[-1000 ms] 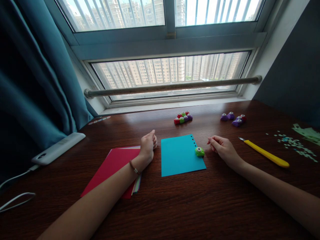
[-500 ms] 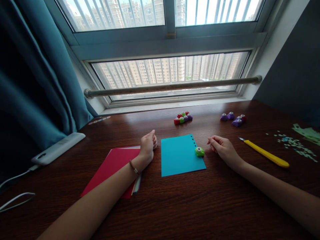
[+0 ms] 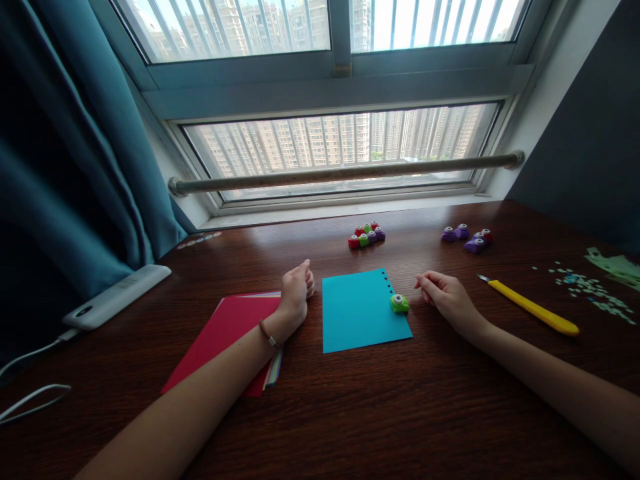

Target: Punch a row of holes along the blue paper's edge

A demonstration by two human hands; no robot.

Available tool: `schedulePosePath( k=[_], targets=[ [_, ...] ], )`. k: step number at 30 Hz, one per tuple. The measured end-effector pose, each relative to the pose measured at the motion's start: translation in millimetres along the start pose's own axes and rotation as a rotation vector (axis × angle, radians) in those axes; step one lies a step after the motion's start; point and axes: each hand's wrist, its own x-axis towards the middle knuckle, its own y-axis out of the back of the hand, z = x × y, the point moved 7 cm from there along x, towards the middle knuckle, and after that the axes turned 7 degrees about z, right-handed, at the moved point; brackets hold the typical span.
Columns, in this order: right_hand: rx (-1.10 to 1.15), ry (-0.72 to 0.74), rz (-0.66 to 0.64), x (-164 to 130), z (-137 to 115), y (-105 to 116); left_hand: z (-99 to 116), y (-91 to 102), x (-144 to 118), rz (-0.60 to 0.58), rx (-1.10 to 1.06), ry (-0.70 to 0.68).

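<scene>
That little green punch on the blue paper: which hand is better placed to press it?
Probably the right hand: it rests just beside the green punch at the blue paper's right edge. The left hand lies across the sheet, by the red paper.

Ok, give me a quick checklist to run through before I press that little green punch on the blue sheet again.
1. Green punch sits on the blue sheet's right edge: ok.
2. Blue sheet lies flat on the desk: ok.
3. Right hand is beside the punch, not touching it, fingers curled: ok.
4. Left hand steadies the blue sheet: not ok, it rests as a loose fist on the red paper stack.
5. Yellow knife lies clear of both hands: ok.
6. Punch slot fully engaged over the paper: cannot tell.
</scene>
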Motion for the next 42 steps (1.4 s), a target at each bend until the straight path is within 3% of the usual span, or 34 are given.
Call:
schedulePosePath(
  k=[42],
  targets=[
    [0.003, -0.005, 0.003, -1.2, -1.0, 1.0, 0.9, -0.5, -0.6, -0.003, 0.002, -0.007]
  ],
)
